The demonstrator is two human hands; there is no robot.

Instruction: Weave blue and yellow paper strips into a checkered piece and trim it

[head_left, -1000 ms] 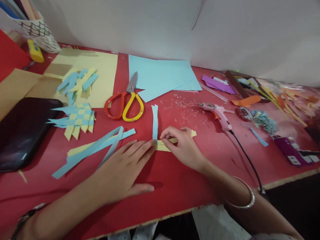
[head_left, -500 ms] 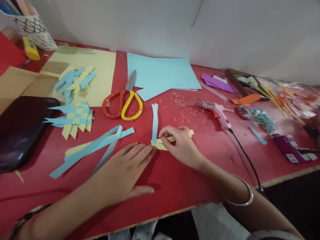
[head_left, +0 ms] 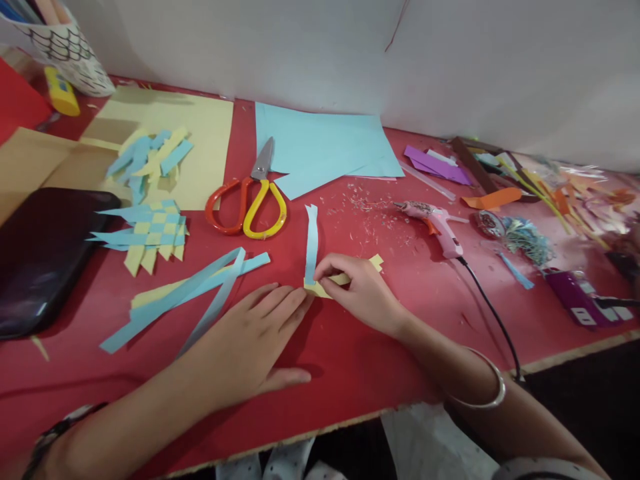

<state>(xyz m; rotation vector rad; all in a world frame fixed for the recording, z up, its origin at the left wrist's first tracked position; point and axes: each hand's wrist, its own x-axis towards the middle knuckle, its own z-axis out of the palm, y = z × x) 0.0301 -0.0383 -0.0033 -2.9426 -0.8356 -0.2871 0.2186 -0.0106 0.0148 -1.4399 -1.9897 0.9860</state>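
My left hand (head_left: pixel 260 333) lies flat on the red table, fingers stretched out, its fingertips touching the left end of a yellow paper strip (head_left: pixel 313 289). My right hand (head_left: pixel 357 290) is over the same strip, thumb and forefinger pinched on it near the foot of a blue paper strip (head_left: pixel 312 243). That blue strip stands crosswise to the yellow, pointing away from me. Past my right hand the yellow strip's far end shows, seemingly in two layers. Left of my left hand lie loose blue strips (head_left: pixel 185 293) with a yellow one among them.
Behind my hands are scissors (head_left: pixel 257 190) and blue sheets (head_left: pixel 325 150). A woven paper piece (head_left: pixel 153 230) and a dark phone-like slab (head_left: pixel 45 267) are at the left. To the right lie a pink glue gun (head_left: pixel 435 223) with its cord, and paper scraps (head_left: pixel 585 193).
My right hand has shifted slightly left along the yellow strip, its fingertips now closer to the foot of the blue strip. My left hand stays in place.
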